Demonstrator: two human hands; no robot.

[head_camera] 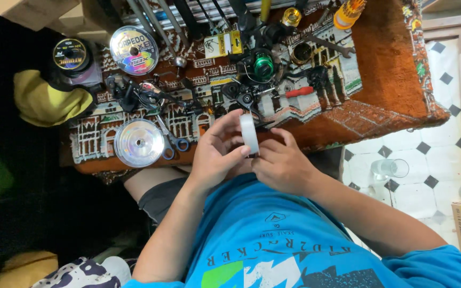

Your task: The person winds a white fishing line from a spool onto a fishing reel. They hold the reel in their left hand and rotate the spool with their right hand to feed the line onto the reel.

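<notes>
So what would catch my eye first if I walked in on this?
Probably the white spool, held edge-on between both hands, left hand and right hand, over a bright blue shirt. Beyond them, a patterned rug is crowded with fishing reels, a green-spooled reel and shiny line spools.

Spool (139,142) left of scissors (169,140), on table (385,80).

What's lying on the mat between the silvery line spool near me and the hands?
In the head view, blue-handled scissors lie between the silvery spool and the left hand.
</notes>
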